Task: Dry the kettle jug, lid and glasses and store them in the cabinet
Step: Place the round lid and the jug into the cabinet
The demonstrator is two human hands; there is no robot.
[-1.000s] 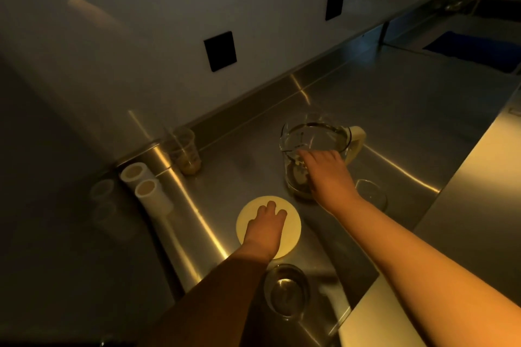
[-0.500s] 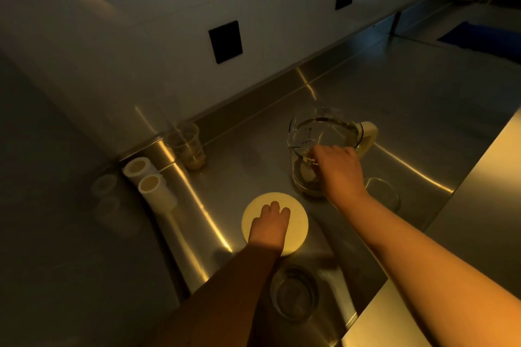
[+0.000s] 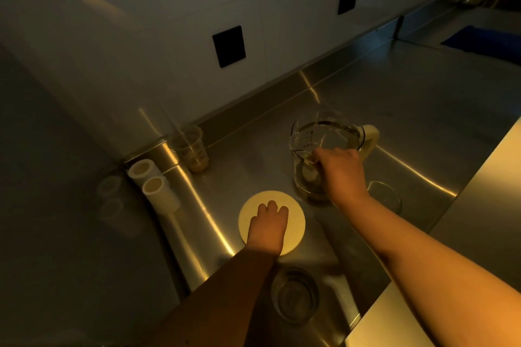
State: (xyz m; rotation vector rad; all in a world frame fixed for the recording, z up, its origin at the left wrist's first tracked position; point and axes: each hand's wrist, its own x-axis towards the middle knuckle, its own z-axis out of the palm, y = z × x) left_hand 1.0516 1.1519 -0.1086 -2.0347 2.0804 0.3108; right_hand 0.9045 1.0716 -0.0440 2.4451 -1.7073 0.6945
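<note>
Hands unmoved: lid [image 3: 293,222], jug [image 3: 315,149].

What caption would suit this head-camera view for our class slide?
Left hand rests on the round lid while right hand grips the glass kettle jug's rim on a steel counter.

Two white tubes [image 3: 153,182] — beside a plastic cup [image 3: 190,149] on steel counter [image 3: 394,98].
</note>
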